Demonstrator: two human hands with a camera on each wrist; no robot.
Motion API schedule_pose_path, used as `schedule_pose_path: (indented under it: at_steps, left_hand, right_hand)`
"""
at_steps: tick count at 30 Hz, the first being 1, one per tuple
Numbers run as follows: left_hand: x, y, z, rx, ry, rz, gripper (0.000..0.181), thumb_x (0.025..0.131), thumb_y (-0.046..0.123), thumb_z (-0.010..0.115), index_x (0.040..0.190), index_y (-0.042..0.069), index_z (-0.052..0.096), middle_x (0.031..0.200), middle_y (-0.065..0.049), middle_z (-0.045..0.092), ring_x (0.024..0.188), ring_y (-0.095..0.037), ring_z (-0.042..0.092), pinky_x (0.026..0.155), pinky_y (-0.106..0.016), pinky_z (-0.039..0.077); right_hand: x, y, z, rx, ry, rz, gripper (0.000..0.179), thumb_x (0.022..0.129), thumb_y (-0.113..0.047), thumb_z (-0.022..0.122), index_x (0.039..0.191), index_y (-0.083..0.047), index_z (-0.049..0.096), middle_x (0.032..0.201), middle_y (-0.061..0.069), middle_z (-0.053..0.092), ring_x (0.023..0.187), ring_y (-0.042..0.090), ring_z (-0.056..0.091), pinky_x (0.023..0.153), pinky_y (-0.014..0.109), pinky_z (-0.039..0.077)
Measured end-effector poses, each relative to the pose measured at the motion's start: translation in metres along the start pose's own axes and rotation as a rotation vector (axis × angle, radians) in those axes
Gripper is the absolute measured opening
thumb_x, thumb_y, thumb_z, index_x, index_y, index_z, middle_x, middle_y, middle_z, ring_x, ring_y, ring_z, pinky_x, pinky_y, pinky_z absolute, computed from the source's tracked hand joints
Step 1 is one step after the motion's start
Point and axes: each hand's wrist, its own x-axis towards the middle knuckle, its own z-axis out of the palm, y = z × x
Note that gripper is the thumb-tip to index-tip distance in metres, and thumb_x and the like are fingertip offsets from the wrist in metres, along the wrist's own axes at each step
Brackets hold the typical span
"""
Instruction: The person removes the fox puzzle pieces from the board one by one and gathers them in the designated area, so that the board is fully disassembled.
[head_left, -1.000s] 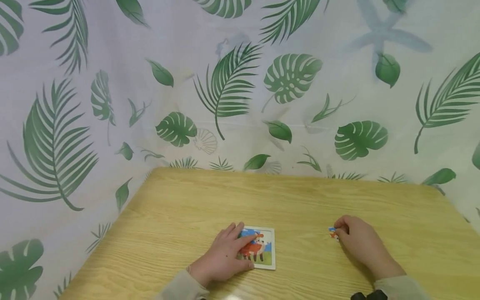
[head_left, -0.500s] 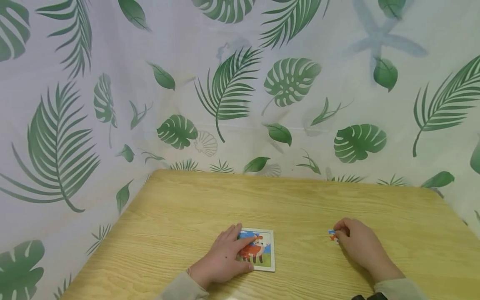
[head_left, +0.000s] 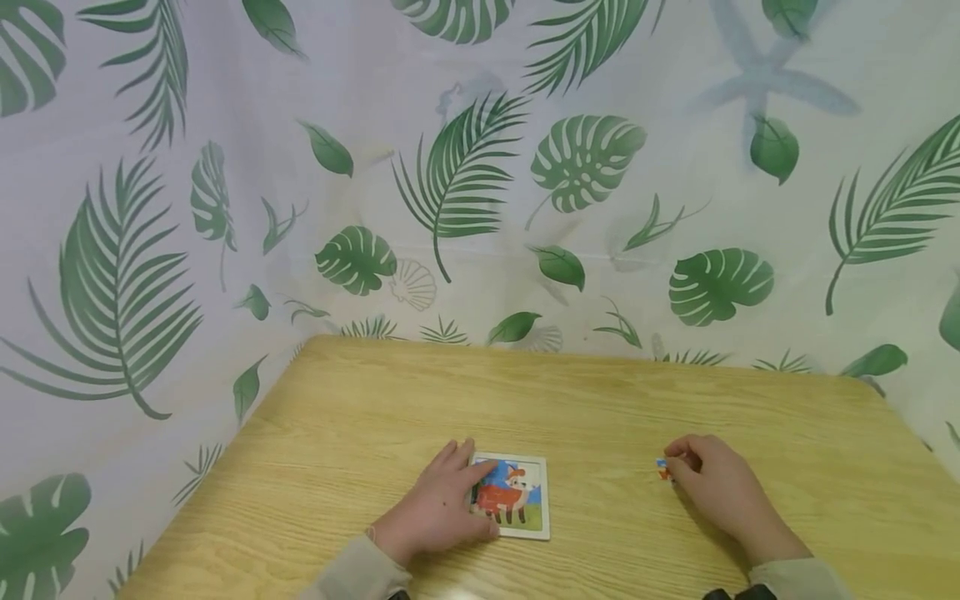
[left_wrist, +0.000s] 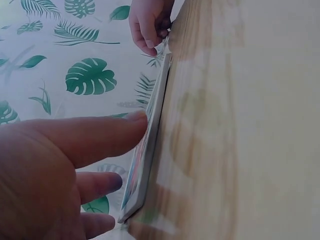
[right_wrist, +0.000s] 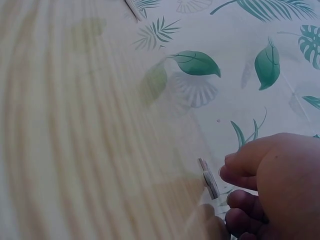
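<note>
In the head view, my left hand [head_left: 442,504] lies along the left side of a small framed fox puzzle [head_left: 517,508], fingers spread. Its index finger reaches over the blue sky part, while the thumb is at the lower edge. From the left wrist view, the puzzle's pale frame [left_wrist: 156,112] shows edge-on beside the thumb. My right hand [head_left: 720,483] is at a small blue and orange puzzle piece [head_left: 663,468], partly covering it. In the right wrist view, thin pieces [right_wrist: 209,179] lie on the table just beside the loosely curled fingertips, with a slight gap showing.
The wood-grain table [head_left: 420,392] carries the puzzle and the loose piece. A white curtain [head_left: 480,208] with green leaf prints hangs behind the table and along its left side. Part of a black strap [head_left: 753,592] shows at the right sleeve.
My left hand has slid a little left, its index finger moving off the fox's head. My right hand has shifted slightly left, covering more of the piece.
</note>
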Motion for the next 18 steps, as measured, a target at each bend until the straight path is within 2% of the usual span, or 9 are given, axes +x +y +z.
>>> schedule_pose_path:
  at_steps: [4,12,18]
  left_hand:
    - [0.0,-0.003,-0.002,0.036,-0.011,0.01,0.085,0.08,0.048,0.079,0.153,0.02,0.048,0.165,-0.015,0.022,0.152,-0.04,0.01,0.118,-0.063,0.009]
    - [0.002,-0.009,-0.002,0.041,-0.017,0.019,0.087,0.08,0.05,0.079,0.154,0.02,0.046,0.165,-0.012,0.025,0.152,-0.04,0.011,0.117,-0.064,0.007]
    - [0.002,-0.01,0.0,0.047,-0.012,0.015,0.089,0.079,0.051,0.08,0.154,0.018,0.046,0.164,-0.011,0.027,0.152,-0.039,0.013,0.118,-0.063,0.007]
  right_hand:
    - [-0.001,-0.002,0.0,0.012,-0.002,-0.004,0.02,0.1,-0.02,0.062,0.11,-0.005,0.071,0.09,0.002,0.057,0.077,0.016,0.05,0.065,0.034,0.043]
    - [-0.003,-0.006,-0.001,0.038,0.016,-0.027,0.022,0.102,-0.021,0.061,0.112,-0.005,0.071,0.088,0.002,0.053,0.075,0.016,0.047,0.062,0.031,0.041]
    - [-0.005,-0.03,-0.007,0.075,0.0,-0.062,0.026,0.102,-0.024,0.063,0.118,-0.006,0.07,0.09,0.0,0.055,0.077,0.015,0.05,0.062,0.029,0.043]
